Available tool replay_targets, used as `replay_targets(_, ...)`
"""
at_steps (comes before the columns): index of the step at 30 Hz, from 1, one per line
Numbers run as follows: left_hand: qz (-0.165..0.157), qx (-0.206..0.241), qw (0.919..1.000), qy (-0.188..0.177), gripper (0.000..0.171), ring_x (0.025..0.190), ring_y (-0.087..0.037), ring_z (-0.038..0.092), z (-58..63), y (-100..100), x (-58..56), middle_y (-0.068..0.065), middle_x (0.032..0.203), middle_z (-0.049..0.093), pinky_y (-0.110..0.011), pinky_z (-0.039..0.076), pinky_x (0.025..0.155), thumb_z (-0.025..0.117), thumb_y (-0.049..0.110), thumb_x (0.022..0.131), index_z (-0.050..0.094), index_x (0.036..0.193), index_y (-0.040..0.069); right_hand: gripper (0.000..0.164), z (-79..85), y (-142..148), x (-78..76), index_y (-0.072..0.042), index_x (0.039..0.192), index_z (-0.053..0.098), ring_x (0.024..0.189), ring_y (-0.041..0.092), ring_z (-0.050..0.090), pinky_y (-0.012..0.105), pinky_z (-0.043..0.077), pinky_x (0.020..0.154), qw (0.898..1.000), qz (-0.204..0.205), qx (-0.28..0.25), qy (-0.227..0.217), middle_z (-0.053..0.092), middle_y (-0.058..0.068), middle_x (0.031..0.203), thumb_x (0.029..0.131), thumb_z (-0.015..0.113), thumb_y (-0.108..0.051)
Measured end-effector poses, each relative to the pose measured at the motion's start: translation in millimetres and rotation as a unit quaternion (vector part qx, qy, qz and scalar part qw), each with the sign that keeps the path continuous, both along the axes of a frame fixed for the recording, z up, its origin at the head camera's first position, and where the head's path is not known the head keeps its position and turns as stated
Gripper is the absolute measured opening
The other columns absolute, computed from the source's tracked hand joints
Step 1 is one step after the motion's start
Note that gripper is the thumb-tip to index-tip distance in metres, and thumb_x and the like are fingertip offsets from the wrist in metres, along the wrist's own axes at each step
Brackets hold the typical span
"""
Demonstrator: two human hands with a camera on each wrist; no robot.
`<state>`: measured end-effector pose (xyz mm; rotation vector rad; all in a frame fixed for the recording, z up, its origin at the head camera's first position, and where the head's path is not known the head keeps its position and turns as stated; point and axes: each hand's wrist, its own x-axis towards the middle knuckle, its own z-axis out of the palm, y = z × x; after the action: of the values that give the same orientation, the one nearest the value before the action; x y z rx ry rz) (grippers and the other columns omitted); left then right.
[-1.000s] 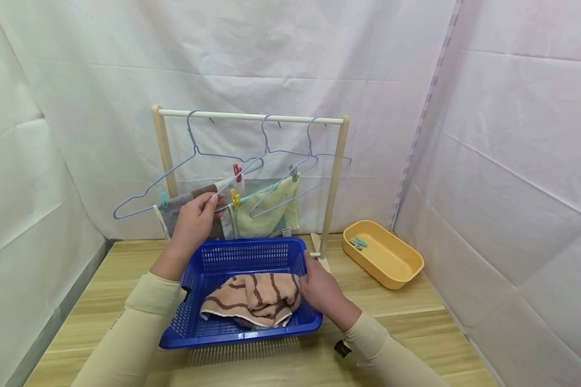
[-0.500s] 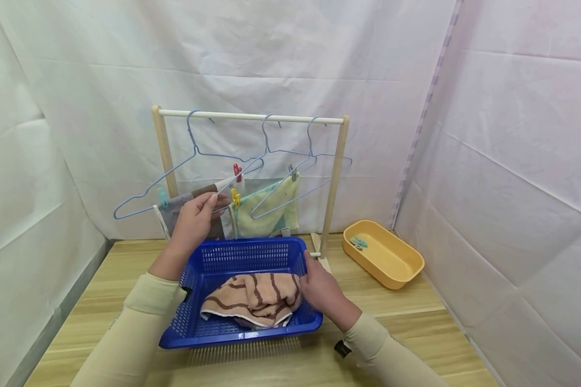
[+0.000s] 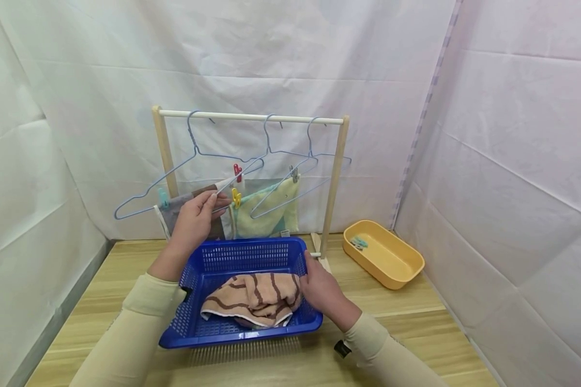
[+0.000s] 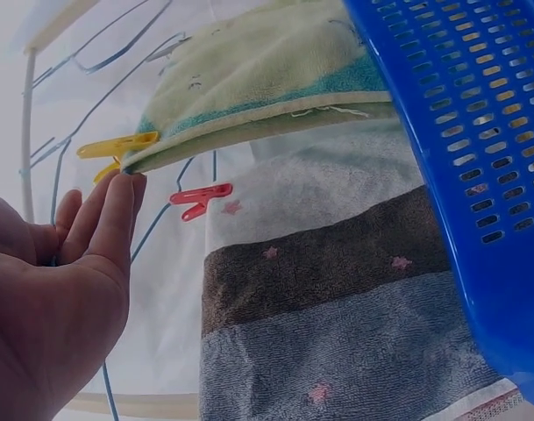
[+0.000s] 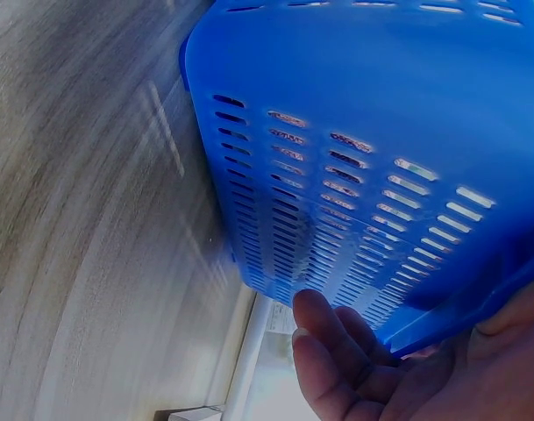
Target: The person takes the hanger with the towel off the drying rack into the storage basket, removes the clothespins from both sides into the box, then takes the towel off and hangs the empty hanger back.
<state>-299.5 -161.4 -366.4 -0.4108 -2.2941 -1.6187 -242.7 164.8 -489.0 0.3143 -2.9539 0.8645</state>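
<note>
- Head view: left hand [image 3: 193, 217] up at the rack, thumb and fingers pinching the lower left arm of the middle blue wire hanger [image 3: 268, 151].
- This hanger hooks over the white top bar of a rack with pale wooden posts [image 3: 232, 115]; a blue wire hanger hangs to either side.
- Pale yellow-green towel [image 3: 271, 207] on the middle hanger — yellow plastic clip [image 3: 235, 198] at one corner, grey clip [image 3: 293, 173] at the other.
- Right hand [image 3: 321, 287] clamped on the right rim of a blue plastic perforated basket [image 3: 242, 336]; crumpled tan towel with brown stripes [image 3: 252, 295] inside.
- Yellow oval-cornered plastic tray [image 3: 382, 255] on the wood-grained desk [image 3: 101, 279], right of the rack, small clips at its far left end.
- Left wrist view: fingertips just beside the yellow clip, thumb closed against the fingers; blue wire runs past them. Behind, a grey, brown and white towel with pink stars [image 4: 337, 342], red clip [image 4: 203, 195] at its corner.
- Right wrist view: fingers bent along the basket's slotted outer wall — rim against the palm side.
</note>
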Motion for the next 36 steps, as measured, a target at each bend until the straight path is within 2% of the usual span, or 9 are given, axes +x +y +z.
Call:
replay_targets(10, 0.014, 0.008, 0.9998, 0.011, 0.046, 0.134, -0.035, 0.069, 5.9, -2, -0.7, -0.021, 0.137, 0.075, -0.033, 0.059, 0.105, 0.04, 0.03, 0.123, 0.066, 0.14, -0.003, 0.07, -1.3, 1, -0.3, 0.005, 0.17, 0.031, 0.144, 0.045, 0.057, 0.062, 0.054, 0.113, 1.0, 0.003, 0.002, 0.006, 0.054, 0.029, 0.16, 0.106, 0.055, -0.008)
replay_targets(15, 0.015, 0.018, 0.9995, 0.021, 0.048, 0.132, -0.036, 0.07, 9.4, -7, 2.2, -0.022, 0.135, 0.075, -0.03, 0.059, 0.104, 0.038, 0.03, 0.123, 0.066, 0.141, -0.005, 0.07, -0.9, 1, -0.6, 0.004, 0.171, 0.03, 0.145, 0.045, 0.056, 0.062, 0.053, 0.114, 1.0, 0.001, -0.002, 0.001, 0.053, 0.028, 0.162, 0.107, 0.054, -0.009)
replay_targets(19, 0.027, 0.012, 0.9989, 0.036, 0.049, 0.13, -0.035, 0.072, 14.2, -12, 6.4, -0.02, 0.134, 0.076, -0.029, 0.06, 0.103, 0.038, 0.032, 0.123, 0.067, 0.14, -0.003, 0.07, -0.6, 1, -0.3, 0.004, 0.171, 0.03, 0.146, 0.044, 0.055, 0.062, 0.053, 0.115, 1.0, 0.002, -0.004, -0.002, 0.052, 0.028, 0.162, 0.107, 0.054, -0.01)
replay_targets(20, 0.032, 0.009, 0.9987, 0.039, 0.049, 0.13, -0.034, 0.072, 15.7, -13, 7.7, -0.019, 0.134, 0.076, -0.029, 0.06, 0.103, 0.039, 0.034, 0.123, 0.067, 0.14, -0.003, 0.071, -20.8, 7, -12.1, 0.002, 0.172, 0.029, 0.146, 0.043, 0.055, 0.06, 0.053, 0.115, 1.0, 0.007, -0.003, 0.011, 0.051, 0.027, 0.164, 0.108, 0.054, -0.013)
replay_targets(26, 0.051, -0.005, 0.9969, 0.06, 0.049, 0.126, -0.033, 0.074, 22.5, -29, 14.4, -0.022, 0.132, 0.076, -0.023, 0.061, 0.099, 0.038, 0.033, 0.123, 0.067, 0.138, -0.004, 0.07, -25.4, 8, -14.7, 0.002, 0.172, 0.029, 0.147, 0.045, 0.054, 0.062, 0.052, 0.116, 1.0, 0.008, -0.009, 0.008, 0.05, 0.027, 0.165, 0.108, 0.054, -0.014)
replay_targets(27, 0.05, -0.004, 0.9967, 0.064, 0.049, 0.125, -0.033, 0.075, 23.5, -32, 15.6, -0.023, 0.132, 0.076, -0.022, 0.061, 0.098, 0.038, 0.031, 0.123, 0.067, 0.138, -0.005, 0.069, -5.8, 2, -3.0, 0.004, 0.171, 0.03, 0.147, 0.046, 0.054, 0.064, 0.052, 0.115, 1.0, 0.002, -0.009, -0.004, 0.05, 0.029, 0.164, 0.108, 0.054, -0.011)
replay_targets(30, 0.053, -0.002, 0.9956, 0.077, 0.047, 0.121, -0.027, 0.077, 26.7, -40, 20.9, -0.026, 0.13, 0.076, -0.02, 0.061, 0.096, 0.037, 0.028, 0.123, 0.066, 0.136, -0.006, 0.069, -3.7, 0, -1.5, 0.003, 0.171, 0.03, 0.148, 0.044, 0.054, 0.062, 0.052, 0.116, 1.0, 0.0, 0.001, -0.003, 0.051, 0.027, 0.164, 0.108, 0.054, -0.011)
replay_targets(36, 0.059, 0.005, 0.9945, 0.086, 0.046, 0.111, -0.003, 0.076, 29.7, -58, 31.4, -0.024, 0.129, 0.077, -0.018, 0.061, 0.096, 0.039, 0.031, 0.123, 0.067, 0.135, -0.003, 0.069, 0.1, 0, 0.1, 0.001, 0.173, 0.028, 0.149, 0.044, 0.052, 0.062, 0.051, 0.117, 1.0, -0.001, -0.005, -0.013, 0.048, 0.027, 0.166, 0.11, 0.053, -0.012)
